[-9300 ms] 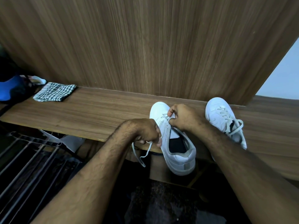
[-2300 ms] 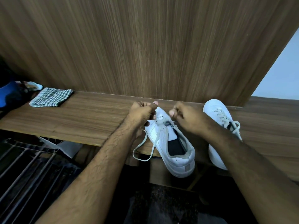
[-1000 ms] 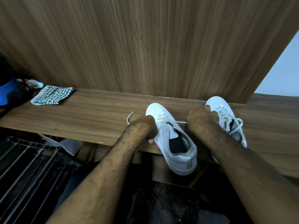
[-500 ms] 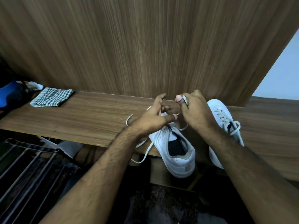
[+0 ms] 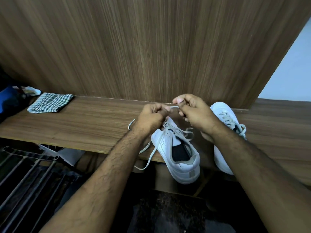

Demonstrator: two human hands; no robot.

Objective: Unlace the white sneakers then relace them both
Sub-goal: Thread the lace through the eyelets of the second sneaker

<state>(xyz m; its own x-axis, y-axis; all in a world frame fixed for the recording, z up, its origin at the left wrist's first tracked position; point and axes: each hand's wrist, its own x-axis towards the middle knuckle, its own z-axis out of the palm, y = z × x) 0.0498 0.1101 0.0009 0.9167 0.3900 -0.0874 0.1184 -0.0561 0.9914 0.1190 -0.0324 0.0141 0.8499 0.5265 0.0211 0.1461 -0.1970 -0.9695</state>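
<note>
**Head view: both hands on one lace above the near sneaker**

Head view shows our left hand point(image 5: 151, 117) with fingers curled tight, pinching the white lace point(image 5: 174, 107); our right hand point(image 5: 195, 113) likewise curled, thumb and forefinger nipping the same lace, which spans the short gap between the two hands; loose lace ends hang over the shelf edge. We count two sneakers on the wooden shelf point(image 5: 84, 126): the near sneaker point(image 5: 180, 157) under the hands, heel overhanging; the far sneaker point(image 5: 223, 115) laced, just beside it; one checked cloth point(image 5: 50, 102) lies well apart at left.
</note>
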